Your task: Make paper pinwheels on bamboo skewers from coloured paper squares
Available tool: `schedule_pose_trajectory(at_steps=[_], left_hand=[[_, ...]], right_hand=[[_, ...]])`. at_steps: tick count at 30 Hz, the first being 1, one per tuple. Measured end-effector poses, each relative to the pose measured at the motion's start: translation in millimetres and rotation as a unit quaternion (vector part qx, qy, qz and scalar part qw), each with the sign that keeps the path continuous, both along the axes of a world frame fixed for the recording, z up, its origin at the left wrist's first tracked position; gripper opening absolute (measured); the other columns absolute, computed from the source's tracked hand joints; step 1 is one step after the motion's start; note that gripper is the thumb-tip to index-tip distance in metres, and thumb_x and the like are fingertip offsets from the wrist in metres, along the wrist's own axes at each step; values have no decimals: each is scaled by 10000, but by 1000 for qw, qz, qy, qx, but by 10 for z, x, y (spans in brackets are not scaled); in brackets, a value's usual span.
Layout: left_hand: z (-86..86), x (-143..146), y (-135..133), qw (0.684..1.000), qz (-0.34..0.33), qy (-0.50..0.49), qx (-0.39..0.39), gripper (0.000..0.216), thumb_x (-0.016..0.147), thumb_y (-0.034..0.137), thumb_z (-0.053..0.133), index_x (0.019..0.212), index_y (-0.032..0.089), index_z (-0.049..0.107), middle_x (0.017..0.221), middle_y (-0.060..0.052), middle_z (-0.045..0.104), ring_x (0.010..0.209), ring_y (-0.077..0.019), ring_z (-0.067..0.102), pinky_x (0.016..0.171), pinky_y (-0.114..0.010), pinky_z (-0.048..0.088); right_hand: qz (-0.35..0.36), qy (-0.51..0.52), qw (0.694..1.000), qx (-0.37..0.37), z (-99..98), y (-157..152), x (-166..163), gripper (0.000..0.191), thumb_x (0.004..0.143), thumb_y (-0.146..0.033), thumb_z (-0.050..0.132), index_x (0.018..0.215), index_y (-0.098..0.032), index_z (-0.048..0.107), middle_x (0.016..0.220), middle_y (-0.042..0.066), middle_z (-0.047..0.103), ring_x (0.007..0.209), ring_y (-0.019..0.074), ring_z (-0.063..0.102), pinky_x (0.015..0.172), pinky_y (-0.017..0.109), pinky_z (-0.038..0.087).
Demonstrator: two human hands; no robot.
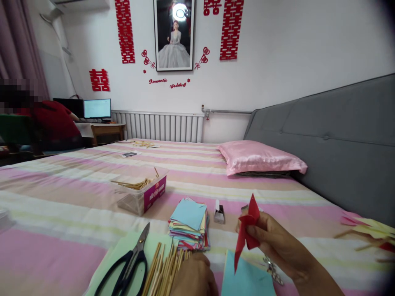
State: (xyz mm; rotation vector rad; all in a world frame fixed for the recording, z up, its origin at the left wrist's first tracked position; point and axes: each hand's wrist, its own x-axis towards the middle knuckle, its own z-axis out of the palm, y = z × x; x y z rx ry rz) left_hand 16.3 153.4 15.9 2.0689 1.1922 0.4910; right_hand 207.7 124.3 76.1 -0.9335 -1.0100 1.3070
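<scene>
My right hand point(276, 242) pinches a folded red paper pinwheel point(249, 226) between thumb and fingers, its pointed blades spread up and down. Below it lies a light blue paper square point(247, 277), with a small silvery metal chain point(273, 271) beside it. My left hand point(196, 275) is curled at the right side of a bundle of thin wooden sticks point(162, 269); its fingertips are hidden, so what it grips does not show. Left of the sticks, dark-handled scissors point(135, 261) rest on pale green paper point(108, 261).
A stack of coloured paper squares point(188, 218) and a small open box point(219, 212) lie ahead on the striped bed. A clear plastic tub point(140, 195) holds more sticks. Finished-looking paper pinwheels point(370, 230) lie far right, near a pink pillow point(262, 158). A person point(54, 123) sits far left.
</scene>
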Motion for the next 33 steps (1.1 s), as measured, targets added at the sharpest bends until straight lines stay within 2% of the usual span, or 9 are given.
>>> schedule_pose_trajectory(at_steps=[5, 9, 13, 17, 22, 24, 27, 30, 33], left_hand=[[19, -31, -5, 999, -4, 27, 22, 255, 549, 35, 497, 525, 191, 697, 731, -50, 696, 675, -177, 602, 585, -248, 365], [109, -71, -43, 999, 3, 25, 28, 236, 610, 107, 520, 681, 225, 712, 678, -21, 689, 672, -181, 594, 607, -253, 379], [212, -24, -69, 996, 38, -78, 31, 194, 690, 183, 529, 762, 217, 705, 795, -37, 706, 795, -199, 603, 728, -279, 413], [251, 32, -66, 975, 36, -219, -20, 189, 745, 274, 540, 794, 171, 689, 787, -62, 698, 743, -188, 615, 701, -279, 451], [264, 10, -51, 948, 49, -307, -59, 328, 770, 382, 522, 953, 150, 665, 695, -46, 625, 584, -138, 535, 538, -246, 427], [283, -6, -42, 942, 49, -331, -42, 323, 774, 385, 526, 951, 162, 679, 671, -33, 613, 608, -134, 514, 561, -236, 413], [330, -22, -34, 932, 29, -360, -34, 289, 782, 365, 531, 959, 197, 686, 755, -34, 641, 682, -143, 530, 633, -241, 408], [383, -38, -39, 938, 4, -345, -21, 272, 803, 348, 507, 933, 212, 704, 758, -40, 627, 740, -163, 541, 687, -265, 392], [410, -58, -49, 951, 17, -309, -3, 274, 795, 346, 511, 877, 197, 727, 662, -34, 553, 686, -164, 500, 649, -271, 365]], right_hand=[[15, 14, 1000, 6, -31, 16, 42, 210, 621, -317, 756, 760, -195, 655, 730, 8, 617, 710, 139, 521, 647, 243, 384], [35, 41, 998, 41, -79, 31, 87, 215, 635, -340, 745, 751, -204, 625, 709, -11, 555, 722, 136, 482, 701, 263, 362], [51, 41, 994, 87, -44, 13, 83, 227, 649, -379, 725, 713, -206, 594, 682, -21, 507, 683, 130, 448, 716, 275, 356], [70, 23, 991, 113, 3, -1, 52, 255, 644, -410, 719, 667, -206, 567, 639, -28, 482, 640, 126, 434, 671, 266, 369], [88, -70, 984, 136, 8, -9, 2, 286, 622, -439, 723, 653, -190, 584, 635, -11, 504, 603, 129, 464, 566, 253, 375], [91, -138, 976, 144, 28, -33, -30, 241, 678, -414, 687, 673, -186, 609, 659, 3, 534, 615, 133, 491, 572, 257, 393], [74, -247, 953, 162, 88, -78, -85, 149, 748, -336, 640, 718, -190, 640, 698, 16, 587, 661, 143, 538, 629, 268, 422], [41, -331, 918, 213, 151, -100, -120, 72, 755, -253, 642, 712, -196, 655, 690, 17, 622, 659, 146, 560, 634, 263, 428], [14, -359, 897, 258, 183, -94, -113, 35, 748, -219, 648, 726, -209, 673, 725, 26, 636, 695, 162, 588, 666, 276, 444]])
